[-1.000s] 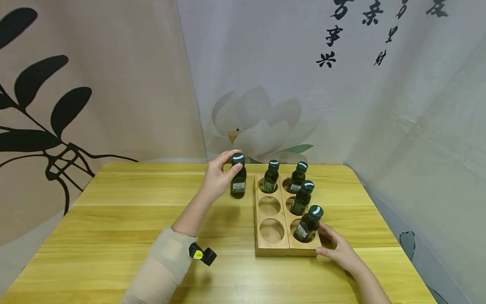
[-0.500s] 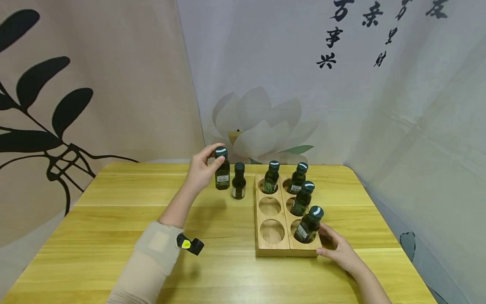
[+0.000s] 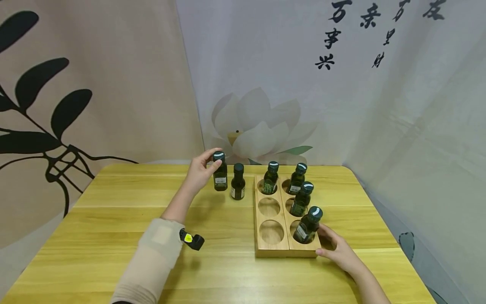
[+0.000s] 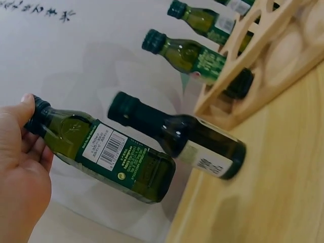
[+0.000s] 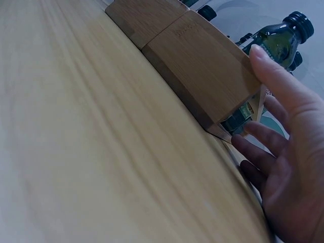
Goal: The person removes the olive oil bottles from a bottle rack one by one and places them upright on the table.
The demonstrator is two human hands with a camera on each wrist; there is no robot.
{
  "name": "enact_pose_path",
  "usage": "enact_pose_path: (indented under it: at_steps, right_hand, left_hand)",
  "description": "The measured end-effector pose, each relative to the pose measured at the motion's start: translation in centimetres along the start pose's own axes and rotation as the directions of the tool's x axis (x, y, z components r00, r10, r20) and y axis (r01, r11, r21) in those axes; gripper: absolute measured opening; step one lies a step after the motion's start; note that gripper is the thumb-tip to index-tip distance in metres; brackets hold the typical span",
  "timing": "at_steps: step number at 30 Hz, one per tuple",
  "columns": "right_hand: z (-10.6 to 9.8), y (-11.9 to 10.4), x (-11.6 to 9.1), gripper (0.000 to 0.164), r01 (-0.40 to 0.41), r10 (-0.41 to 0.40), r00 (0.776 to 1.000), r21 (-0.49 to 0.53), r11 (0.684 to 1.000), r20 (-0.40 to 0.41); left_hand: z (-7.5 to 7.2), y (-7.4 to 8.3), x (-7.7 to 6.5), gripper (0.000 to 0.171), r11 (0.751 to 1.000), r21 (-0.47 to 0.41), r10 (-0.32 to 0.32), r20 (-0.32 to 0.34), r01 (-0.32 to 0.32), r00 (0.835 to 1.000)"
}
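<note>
Near the rack [image 3: 272, 253], the left hand [image 3: 199, 172] pinches a green bottle [image 3: 220, 179] (right hand [image 3: 340, 251] loosely touching the rack).

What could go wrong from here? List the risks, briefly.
The left hand pinches a green bottle by its cap, so it might slip. That bottle is close beside the dark bottle and could knock it over. The right hand is at a corner of the wooden rack, so a nudge might jostle the bottles in it.

Room L of rack [image 3: 271, 253], near half; dark btl [image 3: 238, 188] blocks far L (narrow gap btwn); R hand [image 3: 338, 250] blocks near-R corner.
</note>
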State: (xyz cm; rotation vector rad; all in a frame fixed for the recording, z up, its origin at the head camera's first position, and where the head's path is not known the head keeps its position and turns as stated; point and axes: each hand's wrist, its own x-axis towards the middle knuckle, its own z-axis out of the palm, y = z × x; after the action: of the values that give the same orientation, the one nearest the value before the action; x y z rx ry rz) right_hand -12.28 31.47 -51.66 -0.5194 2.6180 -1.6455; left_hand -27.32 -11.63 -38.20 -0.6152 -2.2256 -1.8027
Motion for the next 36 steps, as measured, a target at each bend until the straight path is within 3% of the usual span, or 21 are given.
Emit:
enact_pose_path:
  at_steps: [6,13,22,30,36]
  right_hand:
    - [0.1,-0.2,-0.1,0.072,-0.005,0.005,1.0,0.014,1.0,0.003]
    - [0.1,-0.3,-0.3,0.073,-0.003,0.003,1.0,0.015,1.0,0.004]
    - [0.0,-0.2,0.0,0.072,-0.018,0.018,1.0,-0.005,1.0,0.003]
    - [0.0,-0.2,0.1,0.074,-0.002,0.002,1.0,0.009,1.0,0.006]
    - [0.0,-0.3,0.0,0.074,0.008,-0.008,1.0,0.012,1.0,0.006]
  left_hand:
    - [0.2,-1.8,-0.1,0.038,1.0,0.004,-0.019,0.008,0.019,1.0]
    - [0.2,0.1,-1.0,0.038,0.996,0.01,-0.088,0.045,0.088,0.995]
    - [0.5,-2.1,-1.3,0.039,0.995,-0.004,-0.104,0.047,0.104,0.993]
    - [0.5,-4.4,-1.4,0.039,0.998,-0.009,-0.068,0.034,0.068,0.997]
    - [0.4,-6.6,-1.0,0.044,0.994,-0.008,-0.112,0.047,0.112,0.993]
